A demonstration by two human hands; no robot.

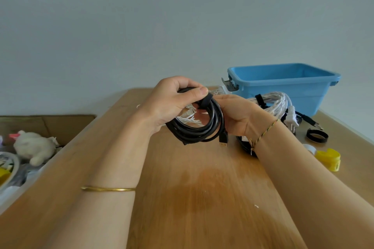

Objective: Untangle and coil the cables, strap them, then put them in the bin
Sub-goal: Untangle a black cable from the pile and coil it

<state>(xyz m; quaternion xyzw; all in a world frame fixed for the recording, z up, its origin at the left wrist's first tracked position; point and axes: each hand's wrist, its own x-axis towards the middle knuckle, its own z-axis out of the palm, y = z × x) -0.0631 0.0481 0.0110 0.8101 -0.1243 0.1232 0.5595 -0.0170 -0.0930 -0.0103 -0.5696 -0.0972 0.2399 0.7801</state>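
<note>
Black cable coil (194,133) x1: L hand (168,103) & R hand (236,115) grips both curled round it; bin (283,91) x1.

Soft, even daylight here, fairly bright and flat. Shadows under the blue bin (307,97) are faint. The wide lens stretches everything well below the bin, and the clutter (24,153) far left of it looks soft and smeary.

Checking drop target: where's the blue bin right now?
Head view: the blue bin sits at the far right of the table, just behind the white cable bundle.
</note>
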